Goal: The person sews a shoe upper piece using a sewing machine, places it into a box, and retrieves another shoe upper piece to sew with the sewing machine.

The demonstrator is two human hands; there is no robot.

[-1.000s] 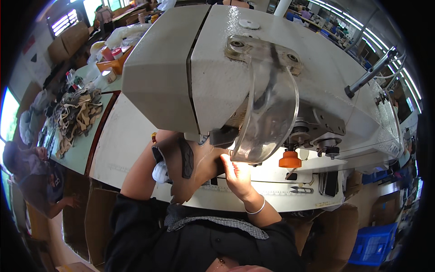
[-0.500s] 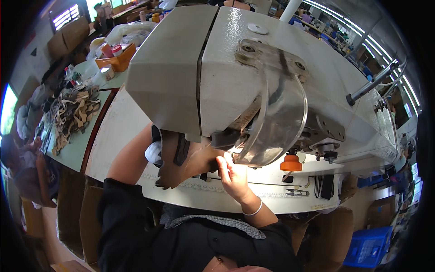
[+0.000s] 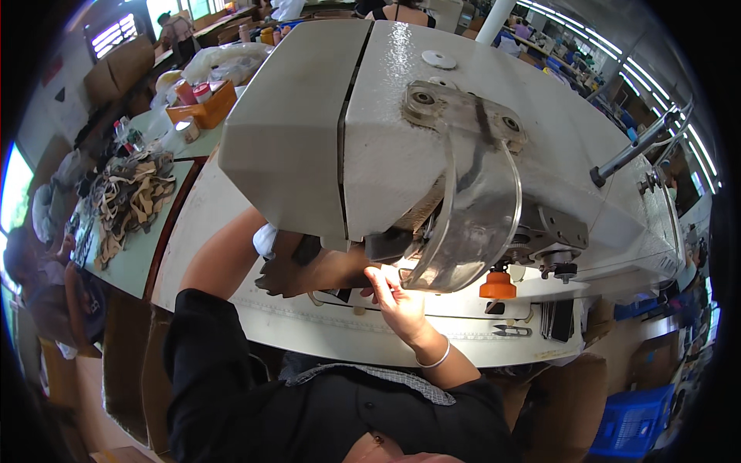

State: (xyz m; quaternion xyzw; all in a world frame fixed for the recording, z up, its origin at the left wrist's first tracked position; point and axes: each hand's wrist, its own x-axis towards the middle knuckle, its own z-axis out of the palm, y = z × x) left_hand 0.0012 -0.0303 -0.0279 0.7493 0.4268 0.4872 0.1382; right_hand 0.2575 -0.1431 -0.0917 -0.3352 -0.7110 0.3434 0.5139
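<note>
A large grey-white sewing machine (image 3: 293, 131) fills the middle of the view, a clear curved guard (image 3: 482, 220) on its front. Below its head lies a brown, leather-like piece (image 3: 328, 274) with a jagged left edge and a dark patch on top. At the right end of this piece, in the bright light by the needle area, my right hand (image 3: 401, 309) has its fingers closed on the edge. My left forearm (image 3: 220, 255) reaches up behind the machine head. The left hand's fingers are hidden there, beside a white rounded thing (image 3: 264, 241).
A ruler strip (image 3: 347, 319) runs along the white table's front edge, with thread snips (image 3: 512, 331) to the right. An orange knob (image 3: 498, 285) hangs below the machine. Scraps (image 3: 131, 201) and an orange box (image 3: 204, 108) lie on the left table, where another person (image 3: 58, 301) sits.
The brown piece has turned and shifted; its jagged end is now higher and farther left. My left forearm has moved slightly up. My right hand stays at the piece's right end.
</note>
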